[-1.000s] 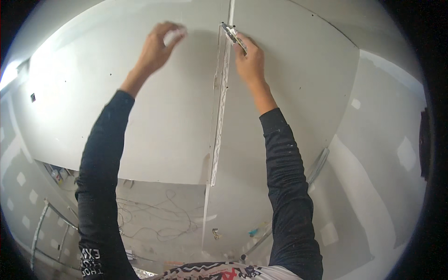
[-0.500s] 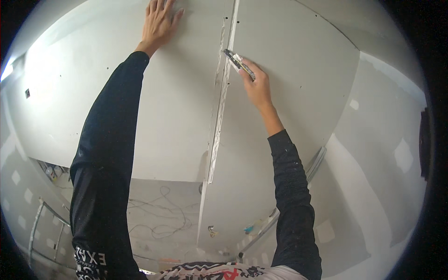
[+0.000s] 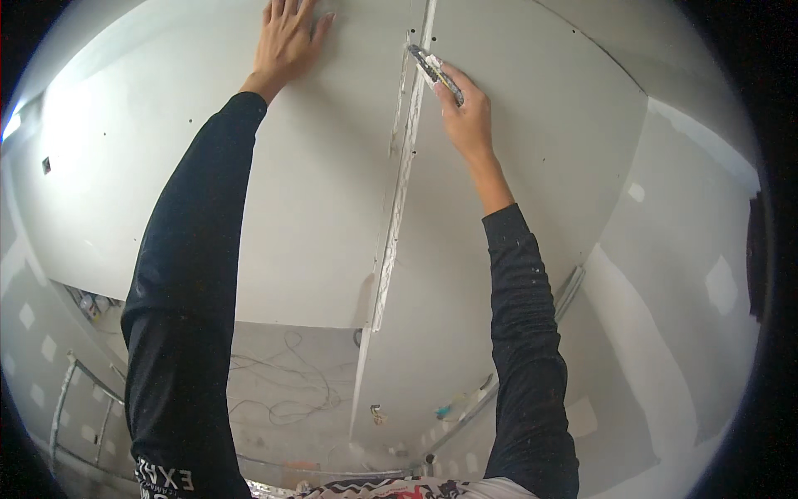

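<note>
My right hand [image 3: 470, 121] is wrapped round a utility knife [image 3: 434, 71] smeared with white. Its tip points up and left and reaches the left edge of the long joint [image 3: 402, 188] between two pale plasterboard sheets. Ragged, torn strips show along this joint. On the left board [image 3: 324, 191], my left hand [image 3: 285, 51] lies with fingers stretched out; the fingertips run off the upper edge of the view. The right board [image 3: 524, 108] lies beside the knife hand. Small dark screw holes dot both boards near the joint.
Loose cables [image 3: 291, 387] lie below the left board's lower edge. A metal rail frame [image 3: 83, 374] stands at the lower left. Metal profiles [image 3: 570, 291] lean behind my right forearm. The right wall [image 3: 673, 249] carries white filler patches. A small turquoise item [image 3: 443, 412] lies low down.
My right hand and the utility knife have moved up along the joint, and slightly to the right. My left hand stays at about the same place on the board.
</note>
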The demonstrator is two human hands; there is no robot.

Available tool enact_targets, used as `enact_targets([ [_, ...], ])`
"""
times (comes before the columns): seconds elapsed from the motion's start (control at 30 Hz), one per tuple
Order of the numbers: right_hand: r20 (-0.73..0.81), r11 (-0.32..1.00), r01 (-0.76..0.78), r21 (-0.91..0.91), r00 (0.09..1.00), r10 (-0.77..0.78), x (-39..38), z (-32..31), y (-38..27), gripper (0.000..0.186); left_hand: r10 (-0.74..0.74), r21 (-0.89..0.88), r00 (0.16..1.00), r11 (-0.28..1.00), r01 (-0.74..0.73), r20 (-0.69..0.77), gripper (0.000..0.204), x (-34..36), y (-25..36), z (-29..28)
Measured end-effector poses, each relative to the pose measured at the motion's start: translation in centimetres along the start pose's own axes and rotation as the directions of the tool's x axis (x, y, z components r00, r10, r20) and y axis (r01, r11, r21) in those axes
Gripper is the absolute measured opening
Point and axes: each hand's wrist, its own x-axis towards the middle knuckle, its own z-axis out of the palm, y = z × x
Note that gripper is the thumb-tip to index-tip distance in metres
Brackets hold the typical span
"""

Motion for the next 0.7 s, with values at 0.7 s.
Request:
enact_targets([
  [0.7, 0.018, 0.989, -0.135, 0.059, 0.991, 0.134, -12.5, -2.4, 0.8, 0.032, 0.788, -0.434, 0.538, 0.615, -0.659, 0.300, 0.063, -7.5, 2.8, 2.3],
])
